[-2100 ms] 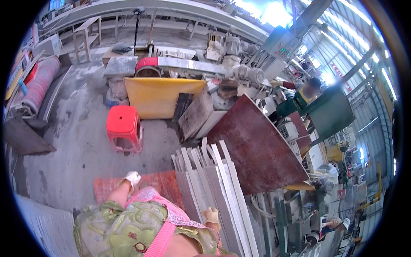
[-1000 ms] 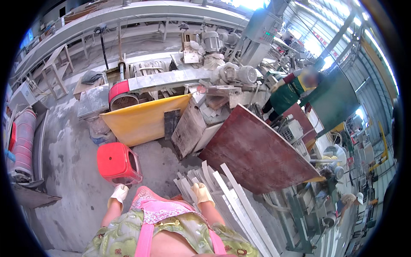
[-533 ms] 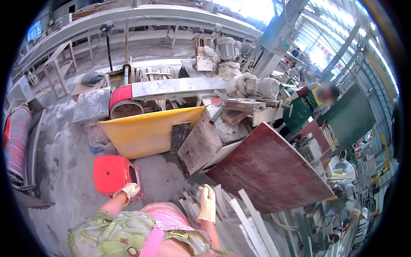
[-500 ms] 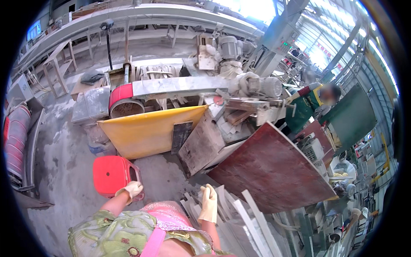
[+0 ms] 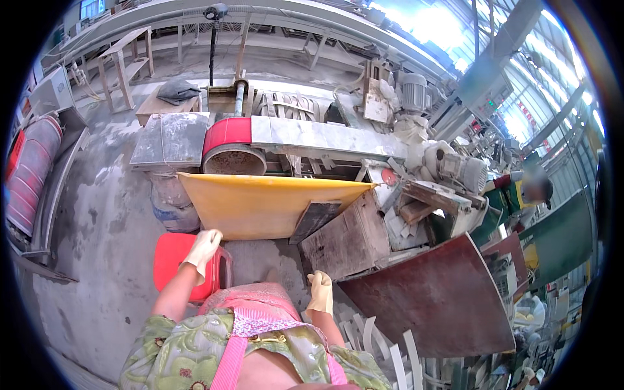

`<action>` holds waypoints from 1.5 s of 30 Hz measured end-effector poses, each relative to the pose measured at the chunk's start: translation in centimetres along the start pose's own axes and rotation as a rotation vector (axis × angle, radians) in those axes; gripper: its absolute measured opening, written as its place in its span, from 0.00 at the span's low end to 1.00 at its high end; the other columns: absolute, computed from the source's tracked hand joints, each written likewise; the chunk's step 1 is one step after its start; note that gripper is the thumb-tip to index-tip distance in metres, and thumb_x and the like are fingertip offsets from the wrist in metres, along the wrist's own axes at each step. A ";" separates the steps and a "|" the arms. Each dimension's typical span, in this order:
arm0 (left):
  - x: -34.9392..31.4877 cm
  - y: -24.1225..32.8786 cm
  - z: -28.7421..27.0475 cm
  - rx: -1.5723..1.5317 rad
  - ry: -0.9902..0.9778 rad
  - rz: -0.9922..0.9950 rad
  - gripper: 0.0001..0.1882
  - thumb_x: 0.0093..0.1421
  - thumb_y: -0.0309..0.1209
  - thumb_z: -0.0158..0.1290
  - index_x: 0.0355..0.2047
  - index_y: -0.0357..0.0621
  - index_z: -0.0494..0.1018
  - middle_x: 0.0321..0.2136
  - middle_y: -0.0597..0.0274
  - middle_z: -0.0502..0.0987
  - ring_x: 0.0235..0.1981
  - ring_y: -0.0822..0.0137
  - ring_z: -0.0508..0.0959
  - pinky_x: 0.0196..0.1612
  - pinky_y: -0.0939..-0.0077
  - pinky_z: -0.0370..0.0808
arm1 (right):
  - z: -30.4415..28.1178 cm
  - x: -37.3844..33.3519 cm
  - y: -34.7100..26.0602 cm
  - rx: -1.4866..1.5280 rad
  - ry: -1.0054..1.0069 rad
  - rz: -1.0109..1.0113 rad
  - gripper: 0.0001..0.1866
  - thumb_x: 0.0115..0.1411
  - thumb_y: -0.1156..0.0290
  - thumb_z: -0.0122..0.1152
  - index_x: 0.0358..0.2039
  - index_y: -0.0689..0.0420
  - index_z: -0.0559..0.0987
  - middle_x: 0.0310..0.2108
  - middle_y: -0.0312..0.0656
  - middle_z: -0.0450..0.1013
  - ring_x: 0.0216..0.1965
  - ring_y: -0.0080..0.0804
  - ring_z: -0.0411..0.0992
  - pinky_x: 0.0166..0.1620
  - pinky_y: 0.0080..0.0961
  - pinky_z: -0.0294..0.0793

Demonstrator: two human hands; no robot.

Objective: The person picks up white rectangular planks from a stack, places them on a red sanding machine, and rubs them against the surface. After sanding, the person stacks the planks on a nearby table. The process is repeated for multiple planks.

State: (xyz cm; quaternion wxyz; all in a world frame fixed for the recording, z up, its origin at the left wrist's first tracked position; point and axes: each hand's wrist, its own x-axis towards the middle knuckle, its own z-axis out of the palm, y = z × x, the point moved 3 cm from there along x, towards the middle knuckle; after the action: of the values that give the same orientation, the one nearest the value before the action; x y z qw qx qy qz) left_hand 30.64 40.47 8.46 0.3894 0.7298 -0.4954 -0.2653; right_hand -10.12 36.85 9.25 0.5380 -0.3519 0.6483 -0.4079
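Both my hands wear cream-coloured gloves. My left hand (image 5: pixel 207 247) is above the right side of a red plastic stool (image 5: pixel 170 263), its fingers curled in and nothing visible in them. Whether it touches the stool I cannot tell. My right hand (image 5: pixel 320 291) is raised in front of my right side, fingers bent together, with no object showing. Ahead of it stands a dusty wooden box (image 5: pixel 344 237). A yellow panel (image 5: pixel 266 205) leans beyond my left hand, in front of a belt machine with a red drum cover (image 5: pixel 226 133).
A large dark red board (image 5: pixel 435 296) slants at the right, with pale strips (image 5: pixel 396 364) below it. A barrel-like roll (image 5: pixel 36 175) lies in a metal frame at far left. Motors (image 5: pixel 465 170) sit on the machine. Another person (image 5: pixel 513 195) stands at right.
The view has swung right and my body has come closer to the machine. My left hand has risen to the stool's far right side. The right hand remains raised, fingers bent.
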 end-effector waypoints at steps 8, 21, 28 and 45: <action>21.5 9.3 -2.8 0.095 0.375 0.204 0.22 0.72 0.42 0.50 0.55 0.36 0.76 0.51 0.42 0.81 0.55 0.44 0.79 0.58 0.57 0.75 | 1.9 9.6 -4.8 0.078 -0.080 -0.010 0.25 0.73 0.58 0.52 0.62 0.62 0.74 0.51 0.46 0.80 0.57 0.32 0.75 0.65 0.29 0.66; 38.4 13.2 3.5 0.825 0.491 -0.278 0.32 0.60 0.51 0.58 0.57 0.42 0.72 0.44 0.45 0.82 0.47 0.45 0.83 0.50 0.48 0.78 | 2.9 20.3 -20.2 -0.064 -0.143 -0.224 0.24 0.76 0.60 0.49 0.63 0.65 0.73 0.51 0.48 0.81 0.56 0.32 0.76 0.63 0.28 0.69; 39.5 13.6 1.0 0.642 0.529 -0.231 0.35 0.49 0.50 0.67 0.52 0.40 0.75 0.43 0.41 0.83 0.47 0.42 0.82 0.51 0.51 0.79 | 5.1 22.7 -20.5 -0.006 -0.185 -0.241 0.24 0.76 0.62 0.48 0.62 0.67 0.74 0.50 0.51 0.82 0.54 0.35 0.78 0.62 0.28 0.71; 41.1 14.2 -3.9 0.191 -0.146 -0.166 0.32 0.71 0.53 0.39 0.53 0.34 0.75 0.49 0.31 0.79 0.52 0.35 0.79 0.51 0.48 0.74 | 28.7 24.5 -27.3 -0.518 -0.135 -1.138 0.20 0.71 0.69 0.52 0.57 0.71 0.75 0.48 0.61 0.79 0.50 0.55 0.77 0.55 0.39 0.74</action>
State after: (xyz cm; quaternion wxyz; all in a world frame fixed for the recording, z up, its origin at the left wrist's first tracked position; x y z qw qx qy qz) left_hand 41.42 0.53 22.36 0.2578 0.7808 -0.4832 -0.3007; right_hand 14.34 -0.89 21.46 0.1736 -0.7857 0.4021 -0.4368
